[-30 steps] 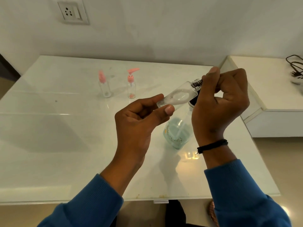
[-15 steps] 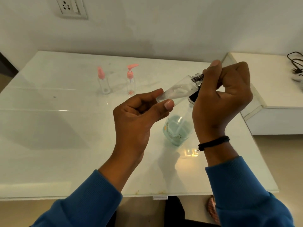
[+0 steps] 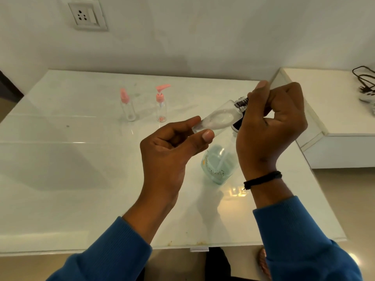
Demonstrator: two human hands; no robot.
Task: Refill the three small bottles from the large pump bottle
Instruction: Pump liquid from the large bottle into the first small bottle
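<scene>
Fingers [image 3: 199, 123] and thumb of the left hand [image 3: 168, 155] pinch the base end of a small clear bottle [image 3: 218, 118], which lies tilted in the air, its neck raised toward the right. At that neck the right hand [image 3: 269, 126] is curled round a dark ribbed cap [image 3: 241, 102], thumb on top and the other fingers folded beneath it; whether the cap is seated on the neck or lifted off it cannot be told. A whitish smear shows inside the held bottle. Directly below the two hands, and partly hidden by the right one, the large pump bottle [image 3: 218, 165] stands on the white table [image 3: 60, 179], clear-walled with pale blue-green liquid and a tube inside; only a bit of its dark top shows behind the right palm. A black thread band [image 3: 262, 179] circles the right wrist, and both forearms wear blue sleeves [image 3: 304, 240]. Farther from the grip, beyond the left hand and to its left, two other small bottles stand upright on the table, near each other but apart: one with a pink cap [image 3: 126, 105], one with a pink pump head [image 3: 161, 104]. On the wall behind them sits a socket plate [image 3: 87, 15]. Off to the right of the grip, a lower white ledge [image 3: 334, 118] carries dark cables [image 3: 363, 80].
</scene>
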